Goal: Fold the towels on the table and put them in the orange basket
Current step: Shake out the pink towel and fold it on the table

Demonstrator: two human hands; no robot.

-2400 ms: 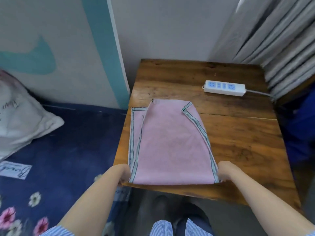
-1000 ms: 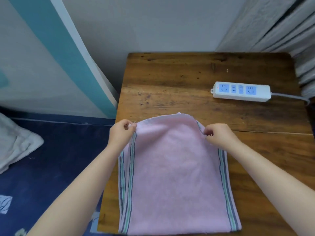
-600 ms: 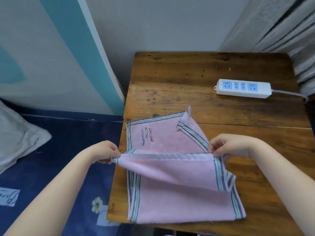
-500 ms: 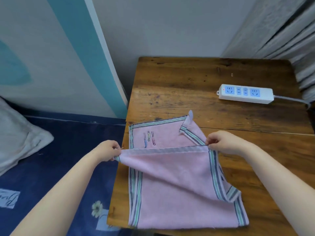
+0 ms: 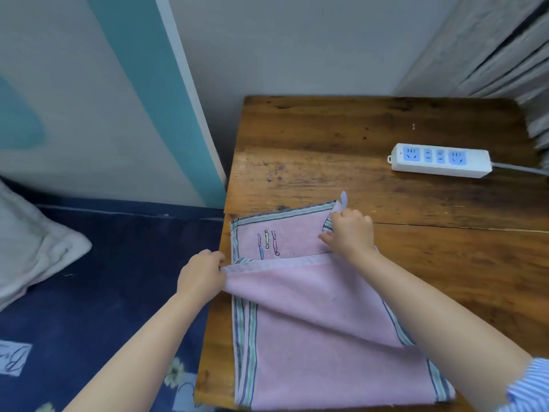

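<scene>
A person's left hand [image 5: 200, 276] pinches the pink towel [image 5: 315, 328] by its folded edge on the table [image 5: 341, 138]; the right hand [image 5: 350, 234] pinches the turned-over far corner. Uneven tugging could skew the fold. No basket visible.

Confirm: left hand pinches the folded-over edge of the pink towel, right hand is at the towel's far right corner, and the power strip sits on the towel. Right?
Not quite. The head view shows the power strip on the bare wooden table, apart from the pink towel. The rest holds: left hand pinches the folded-over edge, right hand is at the far right corner.
</scene>
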